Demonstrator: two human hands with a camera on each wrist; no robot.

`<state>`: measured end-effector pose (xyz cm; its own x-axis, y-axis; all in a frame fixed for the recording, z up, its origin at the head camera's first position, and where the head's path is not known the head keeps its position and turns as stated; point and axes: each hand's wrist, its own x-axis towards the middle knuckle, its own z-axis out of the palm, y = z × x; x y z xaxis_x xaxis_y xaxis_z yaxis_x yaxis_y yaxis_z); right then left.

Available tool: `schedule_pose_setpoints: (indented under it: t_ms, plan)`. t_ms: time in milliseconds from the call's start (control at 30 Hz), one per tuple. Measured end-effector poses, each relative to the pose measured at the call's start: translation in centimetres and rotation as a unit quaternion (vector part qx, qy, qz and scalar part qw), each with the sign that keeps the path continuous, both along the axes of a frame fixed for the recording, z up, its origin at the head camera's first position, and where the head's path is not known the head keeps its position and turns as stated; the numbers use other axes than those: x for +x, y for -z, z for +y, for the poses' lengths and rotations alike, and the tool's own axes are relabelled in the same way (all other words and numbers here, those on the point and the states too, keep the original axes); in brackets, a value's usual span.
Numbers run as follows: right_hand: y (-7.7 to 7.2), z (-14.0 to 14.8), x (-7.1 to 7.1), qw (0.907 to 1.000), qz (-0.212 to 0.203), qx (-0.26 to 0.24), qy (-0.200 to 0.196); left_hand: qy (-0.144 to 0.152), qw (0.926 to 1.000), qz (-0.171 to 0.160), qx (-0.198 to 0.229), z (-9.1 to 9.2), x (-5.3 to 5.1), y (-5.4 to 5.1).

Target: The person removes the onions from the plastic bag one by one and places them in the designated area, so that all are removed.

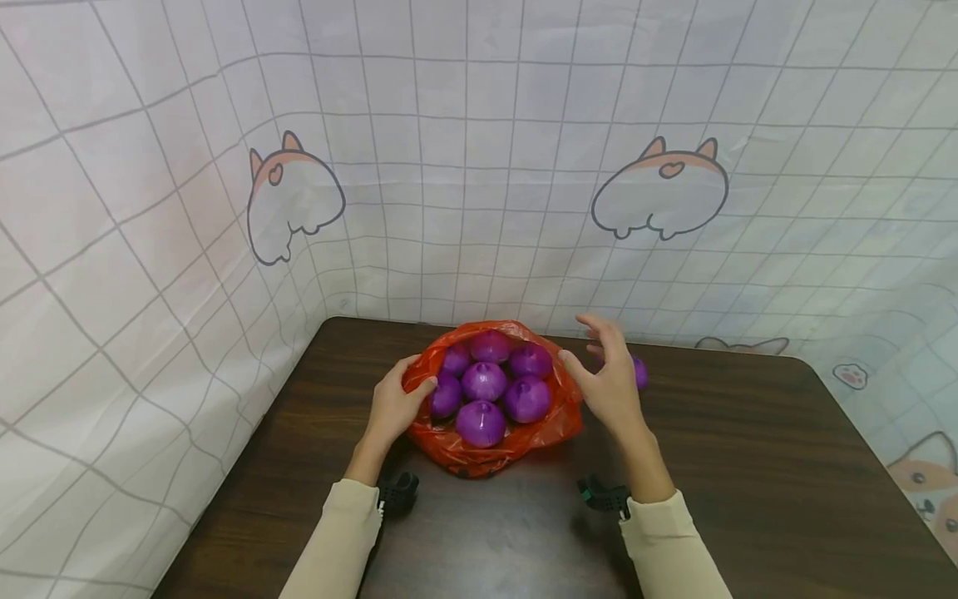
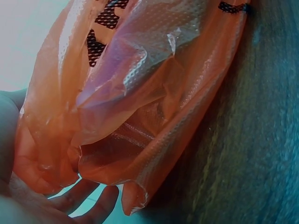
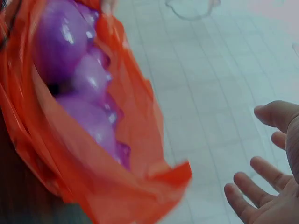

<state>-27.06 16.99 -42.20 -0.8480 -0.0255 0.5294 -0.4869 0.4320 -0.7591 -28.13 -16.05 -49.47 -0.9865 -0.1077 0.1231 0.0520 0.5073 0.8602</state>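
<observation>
A red plastic bag [image 1: 560, 423] lies on the table with its mouth turned open, holding several shiny purple onion-like objects [image 1: 483, 381]. My left hand [image 1: 392, 403] grips the bag's left rim, thumb over the edge; in the left wrist view, fingers of that hand [image 2: 21, 205] are behind the orange-red plastic [image 2: 187, 88]. To the bag's right, my right hand [image 1: 615, 391] is spread with nothing in its grasp. The right wrist view shows that hand [image 3: 282, 203] apart from the bag [image 3: 135, 189]. Another purple object [image 1: 639, 373] is outside the bag, partly hidden behind my right hand.
The dark brown wooden table [image 1: 718, 449] extends around the bag. White grid-patterned cloth [image 1: 464, 166] with cartoon animals hangs behind and at both sides. Black straps with small devices [image 1: 400, 492] are on both wrists.
</observation>
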Motion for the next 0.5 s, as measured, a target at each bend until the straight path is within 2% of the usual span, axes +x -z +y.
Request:
schedule_pose_setpoints:
  t_ms: [300,500]
  plan:
    - [1.4,-3.8,0.7,0.9964,-0.01,0.027,-0.08,-0.003,0.9996,-0.006,0.026,-0.2,-0.1,0.4]
    - [2.7,-5.0,0.6,0.9887,-0.028,0.11,-0.098,-0.005,0.9991,-0.006,0.042,-0.3,-0.1,0.4]
